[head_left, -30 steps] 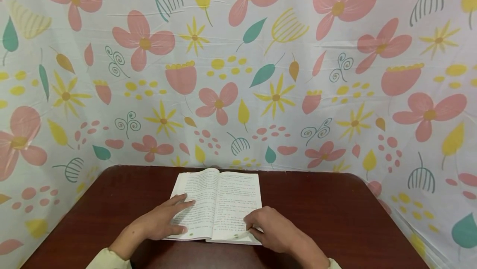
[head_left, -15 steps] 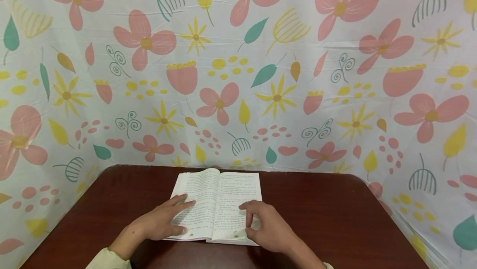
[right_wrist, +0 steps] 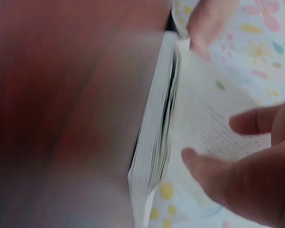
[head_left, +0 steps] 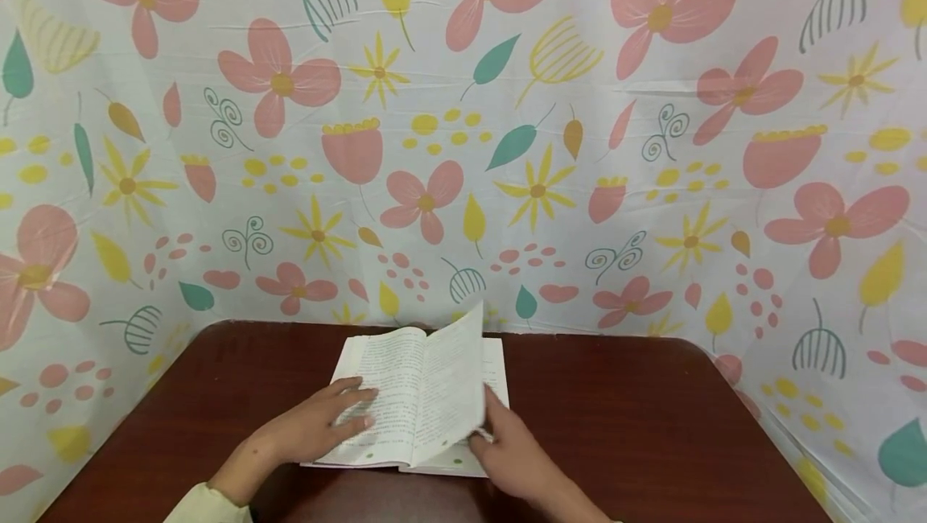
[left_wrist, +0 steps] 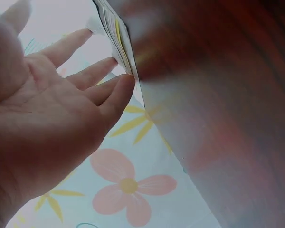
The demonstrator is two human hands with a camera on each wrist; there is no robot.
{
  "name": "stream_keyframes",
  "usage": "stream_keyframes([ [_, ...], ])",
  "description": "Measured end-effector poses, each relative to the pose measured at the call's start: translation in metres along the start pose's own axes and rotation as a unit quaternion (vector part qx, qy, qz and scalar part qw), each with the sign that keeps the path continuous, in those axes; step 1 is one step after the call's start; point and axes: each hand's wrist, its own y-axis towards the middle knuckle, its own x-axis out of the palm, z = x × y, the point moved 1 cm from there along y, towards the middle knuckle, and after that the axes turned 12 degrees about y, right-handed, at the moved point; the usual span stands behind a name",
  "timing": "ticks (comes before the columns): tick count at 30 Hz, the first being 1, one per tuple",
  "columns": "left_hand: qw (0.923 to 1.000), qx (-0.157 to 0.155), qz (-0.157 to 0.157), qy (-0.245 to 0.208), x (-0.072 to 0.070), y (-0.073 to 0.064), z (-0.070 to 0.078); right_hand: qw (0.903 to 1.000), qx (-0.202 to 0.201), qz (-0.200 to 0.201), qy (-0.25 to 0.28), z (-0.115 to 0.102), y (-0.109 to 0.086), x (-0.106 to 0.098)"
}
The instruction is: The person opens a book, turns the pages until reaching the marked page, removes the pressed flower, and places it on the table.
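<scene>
An open book (head_left: pixel 387 394) with printed text lies on the table, and one of its right-hand pages (head_left: pixel 452 390) stands lifted and tilted leftward. My left hand (head_left: pixel 311 426) rests on the left page with its fingers spread; in the left wrist view the left hand (left_wrist: pixel 61 95) reaches to the book's edge (left_wrist: pixel 116 35). At the lifted page's outer edge is my right hand (head_left: pixel 510 446), some of its fingers behind the sheet. In the right wrist view, thumb and finger of the right hand (right_wrist: pixel 247 166) are apart, beside the page (right_wrist: pixel 213 118).
The dark reddish-brown table (head_left: pixel 615 410) extends around the book on both sides. A white curtain (head_left: pixel 463 145) with printed flowers and leaves hangs behind and at the sides. The book's thick stack of page edges (right_wrist: pixel 154 128) faces the right wrist view.
The right-hand page has risen from lying flat and swung toward the left. My right hand has shifted slightly, its fingers now at the page's edge. The left hand has barely moved.
</scene>
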Motion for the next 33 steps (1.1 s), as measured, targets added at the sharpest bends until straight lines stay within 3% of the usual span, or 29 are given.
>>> stream_keyframes([
  [4, 0.9923, -0.079, 0.02, -0.094, -0.001, 0.004, 0.001, 0.9936, -0.012, -0.097, -0.056, -0.006, -0.008, 0.016],
  [6, 0.9827, -0.114, 0.034, -0.142, -0.003, 0.005, 0.001, 0.9882, 0.02, -0.128, -0.082, -0.009, -0.011, 0.022],
  [9, 0.9665, -0.137, 0.053, -0.211, -0.006, 0.007, -0.003, 0.9774, 0.04, -0.168, -0.122, -0.01, -0.015, 0.027],
  [11, 0.9564, -0.132, 0.065, -0.253, -0.007, 0.009, -0.007, 0.9679, 0.044, -0.193, -0.155, -0.009, -0.017, 0.028],
  [14, 0.9452, -0.137, 0.071, -0.288, -0.009, 0.01, -0.01, 0.9493, 0.014, -0.223, -0.221, -0.007, -0.017, 0.029],
  [15, 0.946, -0.14, 0.072, -0.283, -0.01, 0.01, -0.009, 0.9434, 0.009, -0.23, -0.239, -0.006, -0.017, 0.029],
  [17, 0.9571, -0.137, 0.079, -0.243, -0.01, 0.011, -0.008, 0.9321, -0.013, -0.24, -0.271, -0.006, -0.016, 0.029],
  [20, 0.9811, -0.11, 0.088, -0.133, -0.008, 0.009, -0.003, 0.9216, -0.041, -0.246, -0.298, -0.007, -0.015, 0.029],
  [22, 0.9907, -0.08, 0.097, -0.053, -0.006, 0.008, 0.0, 0.9162, -0.058, -0.243, -0.313, -0.009, -0.015, 0.029],
  [26, 0.9942, -0.019, 0.098, 0.039, -0.002, 0.002, 0.005, 0.9149, -0.074, -0.228, -0.325, -0.012, -0.014, 0.025],
  [29, 0.9934, 0.016, 0.092, 0.067, -0.001, -0.001, 0.006, 0.917, -0.073, -0.209, -0.332, -0.011, -0.012, 0.017],
  [33, 0.9931, 0.031, 0.077, 0.083, 0.0, -0.004, 0.006, 0.9175, -0.056, -0.175, -0.353, -0.004, -0.009, 0.002],
])
